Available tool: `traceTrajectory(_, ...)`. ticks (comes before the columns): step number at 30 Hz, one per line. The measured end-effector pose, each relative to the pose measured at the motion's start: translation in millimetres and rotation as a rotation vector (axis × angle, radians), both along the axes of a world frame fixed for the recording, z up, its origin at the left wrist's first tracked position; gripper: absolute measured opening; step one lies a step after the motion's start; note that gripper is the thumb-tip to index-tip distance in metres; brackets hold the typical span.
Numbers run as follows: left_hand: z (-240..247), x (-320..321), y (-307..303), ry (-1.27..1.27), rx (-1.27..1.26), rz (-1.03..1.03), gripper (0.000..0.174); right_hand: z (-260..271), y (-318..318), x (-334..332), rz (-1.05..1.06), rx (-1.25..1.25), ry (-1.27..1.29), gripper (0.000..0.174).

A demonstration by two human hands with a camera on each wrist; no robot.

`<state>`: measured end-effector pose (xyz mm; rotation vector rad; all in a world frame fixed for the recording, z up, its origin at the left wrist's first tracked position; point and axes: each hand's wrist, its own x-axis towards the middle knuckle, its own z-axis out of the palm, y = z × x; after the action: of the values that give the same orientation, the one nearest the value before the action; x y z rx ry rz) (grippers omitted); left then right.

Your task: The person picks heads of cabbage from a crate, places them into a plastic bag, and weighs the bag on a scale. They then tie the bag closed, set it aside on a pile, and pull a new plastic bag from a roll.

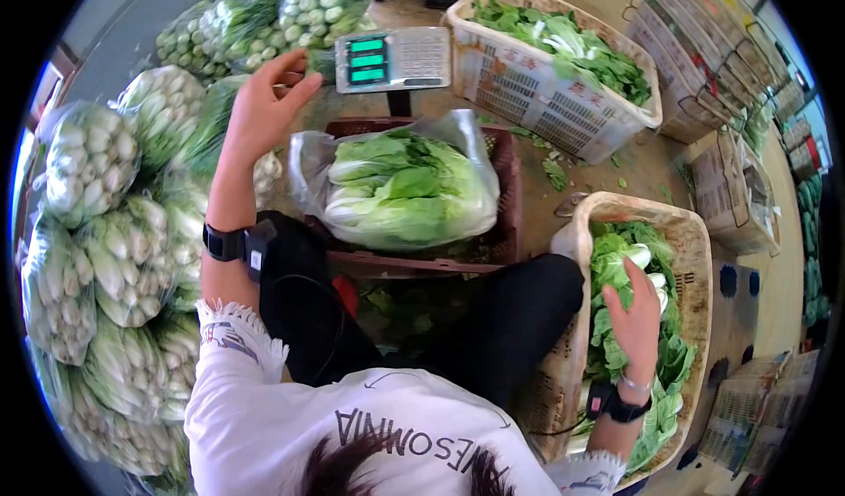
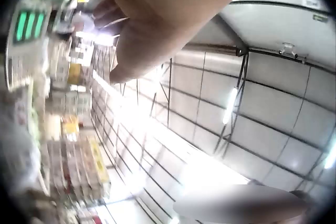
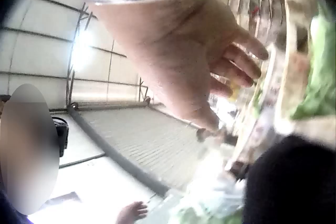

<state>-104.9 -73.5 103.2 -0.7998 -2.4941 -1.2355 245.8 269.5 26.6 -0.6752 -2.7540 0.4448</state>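
Note:
In the head view a clear plastic bag (image 1: 304, 175) full of leafy green cabbages (image 1: 409, 183) lies in a dark red crate (image 1: 512, 201) between the person's knees. My left hand (image 1: 268, 109) is raised beside the digital scale display (image 1: 431, 60), its fingers loosely bent around nothing. The left wrist view shows this hand (image 2: 152, 29) from below, with no object in it. Over the right-hand crate (image 1: 576, 232) of leafy greens (image 1: 607, 258) hovers my right hand (image 1: 635, 320). Its fingers are spread and relaxed, and in the right wrist view the palm (image 3: 178, 56) is bare.
Bagged pale-stemmed greens (image 1: 132, 249) are piled along the left. Bags of round-ended vegetables (image 1: 321, 7) sit behind the scale. Another white crate (image 1: 537, 95) of greens stands at the back right, near stacked crates (image 1: 695, 47). Leaf scraps (image 1: 554, 175) litter the floor.

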Motion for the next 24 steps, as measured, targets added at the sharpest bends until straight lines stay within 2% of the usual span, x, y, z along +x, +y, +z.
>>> traceTrajectory(1,-7.9,-5.0,-13.9,0.0,0.004,0.011,0.054,7.4,-12.7,-24.2,0.122,-0.151,0.082,0.051)
traceTrajectory(3,-32.1,-17.5,-36.7,-0.034,-0.155,0.375,0.079,9.3,-42.2,-87.2,0.211,-0.19,0.286,0.052)
traceTrajectory(4,-64.6,-30.5,-44.7,0.123,-0.209,0.466,0.093,0.3,-55.8,-123.2,0.208,-0.122,0.4,0.05)
traceTrajectory(5,-86.1,-29.4,-46.7,0.047,-0.37,0.519,0.096,-13.0,-67.8,-158.0,0.202,-0.052,0.516,0.048)
traceTrajectory(6,-106.8,-23.6,-51.6,-0.09,-0.448,0.496,0.091,-23.7,-78.9,-189.7,0.243,-0.217,0.311,0.044)
traceTrajectory(7,-107.5,-16.1,-52.8,-0.449,-0.646,0.428,0.084,-32.7,-84.8,-212.0,0.281,-0.372,0.107,0.041)
traceTrajectory(8,-151.2,-30.0,-69.0,-0.506,-0.525,0.25,0.067,-41.2,-85.1,-222.3,0.329,-0.839,0.125,0.036)
traceTrajectory(9,-163.1,-26.8,-75.3,-0.674,-0.134,0.008,0.043,-44.6,-85.3,-228.8,0.37,-1.313,0.136,0.032)
traceTrajectory(10,-148.7,-21.2,-73.0,-0.73,0.205,-0.07,0.032,-40.1,-76.4,-224.8,0.44,-1.46,0.407,0.025)
traceTrajectory(11,-128.6,-16.8,-71.0,-0.772,0.553,-0.145,0.023,-41.7,-56.0,-223.3,0.407,-1.816,0.543,0.022)
traceTrajectory(12,-118.9,-30.7,-76.2,-0.749,0.461,-0.141,0.022,-34.4,-52.2,-220.5,0.318,-1.933,0.605,0.022)
traceTrajectory(13,-95.2,-31.7,-70.2,-0.762,0.397,-0.257,0.025,-30.0,-54.5,-214.8,0.213,-2.053,0.676,0.022)
traceTrajectory(14,-86.1,-28.3,-57.5,-0.763,0.293,-0.403,0.027,-40.4,-61.3,-217.2,0.04,-1.888,0.704,0.025)
traceTrajectory(15,-80.2,-25.8,-41.4,-0.752,0.192,-0.55,0.03,-55.5,-66.8,-225.4,0.021,-1.953,0.66,0.027)
traceTrajectory(16,-78.6,-21.4,-25.3,-0.859,0.214,-0.599,0.032,-68.6,-73.0,-233.5,0.374,-2.007,0.394,0.026)
traceTrajectory(17,-78.4,-17.9,-9.5,-0.972,0.234,-0.651,0.034,-59.0,-101.0,-241.3,0.347,-1.947,0.24,0.022)
traceTrajectory(18,-76.4,-18.4,4.3,-0.907,0.053,-0.687,0.035,-61.3,-122.9,-253.3,0.35,-1.875,0.114,0.02)
traceTrajectory(19,-74.4,-20.0,17.4,-0.834,-0.128,-0.719,0.035,-81.2,-131.1,-274.2,0.386,-1.953,0.05,0.021)
traceTrajectory(20,-81.1,-16.9,30.0,-0.675,-0.271,-0.606,0.034,-71.5,-147.0,-287.5,0.222,-1.776,0.029,0.034)
traceTrajectory(21,-89.7,-14.1,36.1,-0.321,-0.317,-0.508,0.027,-72.8,-157.6,-295.0,0.214,-1.778,0.03,0.034)
traceTrajectory(23,-104.0,-16.7,37.0,-0.204,-0.329,-0.466,0.019,-77.7,-171.3,-307.4,0.449,-1.654,0.288,0.048)
traceTrajectory(24,-111.2,-22.1,37.4,-0.229,-0.343,-0.44,0.021,-84.7,-176.4,-312.1,0.437,-1.659,0.267,0.048)
